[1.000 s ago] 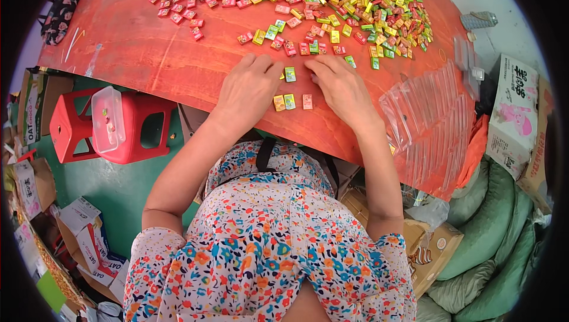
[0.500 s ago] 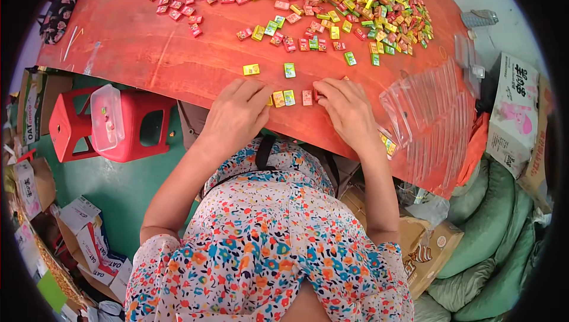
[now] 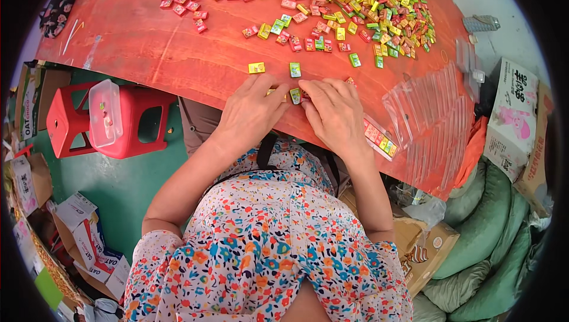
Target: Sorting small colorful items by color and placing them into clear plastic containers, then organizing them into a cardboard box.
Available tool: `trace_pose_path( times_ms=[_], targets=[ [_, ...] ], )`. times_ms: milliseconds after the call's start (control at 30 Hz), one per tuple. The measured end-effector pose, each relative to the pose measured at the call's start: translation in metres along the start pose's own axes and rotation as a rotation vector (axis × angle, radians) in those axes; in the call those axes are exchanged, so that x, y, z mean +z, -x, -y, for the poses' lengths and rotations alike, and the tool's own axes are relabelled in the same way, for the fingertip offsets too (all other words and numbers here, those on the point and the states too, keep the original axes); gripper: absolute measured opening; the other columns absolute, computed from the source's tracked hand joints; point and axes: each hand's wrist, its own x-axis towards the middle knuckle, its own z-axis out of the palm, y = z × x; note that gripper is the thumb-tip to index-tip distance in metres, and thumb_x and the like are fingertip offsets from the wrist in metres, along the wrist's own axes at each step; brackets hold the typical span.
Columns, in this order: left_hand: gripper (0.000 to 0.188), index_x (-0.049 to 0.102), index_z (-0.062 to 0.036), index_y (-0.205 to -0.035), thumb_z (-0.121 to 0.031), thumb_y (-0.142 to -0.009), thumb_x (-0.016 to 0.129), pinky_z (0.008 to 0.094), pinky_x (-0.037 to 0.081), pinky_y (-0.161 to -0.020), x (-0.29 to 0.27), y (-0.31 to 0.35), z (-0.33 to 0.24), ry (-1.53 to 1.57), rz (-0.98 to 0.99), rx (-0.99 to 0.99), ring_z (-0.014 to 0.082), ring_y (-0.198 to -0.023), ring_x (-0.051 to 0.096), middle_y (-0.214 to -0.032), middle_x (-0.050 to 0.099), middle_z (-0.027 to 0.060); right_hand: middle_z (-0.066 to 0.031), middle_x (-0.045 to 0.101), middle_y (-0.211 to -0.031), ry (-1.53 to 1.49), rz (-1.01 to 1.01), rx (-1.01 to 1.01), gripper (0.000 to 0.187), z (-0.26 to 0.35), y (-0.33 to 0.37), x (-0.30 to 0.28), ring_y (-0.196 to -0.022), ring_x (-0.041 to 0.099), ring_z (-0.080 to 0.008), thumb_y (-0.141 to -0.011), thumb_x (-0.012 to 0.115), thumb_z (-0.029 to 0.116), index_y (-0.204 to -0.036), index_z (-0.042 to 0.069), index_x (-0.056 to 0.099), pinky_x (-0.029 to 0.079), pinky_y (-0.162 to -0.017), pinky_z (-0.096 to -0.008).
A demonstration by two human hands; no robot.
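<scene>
Near the front edge of the red table, my two hands face each other over a short row of small candy-sized boxes. My left hand (image 3: 252, 107) has its fingers curled over small yellow boxes (image 3: 271, 92) at the row's left end, which they partly cover. A green-and-yellow small box (image 3: 296, 95) shows between my hands, slightly tilted. My right hand (image 3: 333, 111) closes from the other side on a small red box (image 3: 305, 95), mostly hidden beneath the fingers. Just beyond the hands lie a single yellow box (image 3: 256, 68) and a single green box (image 3: 295, 69).
A large heap of red, yellow and green small boxes (image 3: 355, 8) covers the table's far side. Clear plastic sleeves (image 3: 427, 120) lie at the right, beside a filled strip of boxes (image 3: 380, 138). Left of the table, a clear tub (image 3: 105, 113) rests on red stools (image 3: 139, 120); cartons (image 3: 512, 114) stand right.
My right hand has moved left toward my left hand, closing the gap in the row. The green-and-yellow box has tilted, and the filled strip beside my right wrist shows more fully.
</scene>
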Motion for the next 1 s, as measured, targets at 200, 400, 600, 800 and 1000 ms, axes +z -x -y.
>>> trace_pose_path(
  times_ms=[200,400,600,800,1000],
  targets=[
    [0.032,0.064,-0.0031,-0.108,-0.013,-0.079,0.072,0.0411,0.052,-0.075,-0.003,0.003,0.005,0.047,-0.015,-0.035,0.0314,-0.093,0.059,-0.099,0.058,0.0116,-0.0095,0.068,-0.102,0.062,-0.014,-0.007,0.036,-0.002,0.001,0.001,-0.096,0.06,-0.0273,-0.077,0.07,0.007,-0.112,0.005,0.064,0.046,-0.083,-0.0406],
    [0.025,0.064,-0.0055,-0.097,-0.014,-0.076,0.072,0.0391,0.053,-0.073,0.004,-0.006,-0.008,-0.042,0.003,-0.031,0.0284,-0.089,0.06,-0.095,0.056,0.0085,-0.0072,0.068,-0.102,0.036,0.014,-0.03,0.033,0.005,-0.004,0.0,-0.097,0.06,-0.0249,-0.077,0.068,0.008,-0.11,0.004,0.064,0.045,-0.085,-0.0393],
    [0.025,0.065,-0.0061,-0.096,-0.014,-0.074,0.073,0.0388,0.052,-0.071,-0.004,0.001,-0.001,-0.012,-0.014,-0.035,0.0265,-0.088,0.06,-0.095,0.057,0.0071,-0.0063,0.069,-0.1,0.036,-0.025,-0.006,0.033,0.009,-0.002,0.005,-0.097,0.06,-0.0243,-0.076,0.069,0.009,-0.109,0.005,0.064,0.045,-0.084,-0.039],
    [0.034,0.066,-0.0069,-0.108,-0.016,-0.076,0.074,0.0389,0.053,-0.073,-0.009,-0.003,-0.007,-0.04,0.031,-0.054,0.0274,-0.093,0.061,-0.102,0.059,0.0073,-0.007,0.069,-0.098,0.022,-0.059,0.057,0.036,0.008,0.0,-0.002,-0.095,0.061,-0.0253,-0.074,0.07,0.007,-0.11,0.006,0.065,0.047,-0.081,-0.0399],
    [0.031,0.066,-0.0073,-0.099,-0.018,-0.071,0.075,0.0349,0.053,-0.067,0.003,-0.007,-0.006,-0.131,0.022,0.026,0.0232,-0.086,0.06,-0.094,0.055,0.0049,-0.0057,0.068,-0.097,0.075,-0.017,0.002,0.032,0.006,0.0,0.001,-0.096,0.06,-0.0226,-0.075,0.069,0.008,-0.106,0.004,0.065,0.045,-0.083,-0.038]
  ],
)
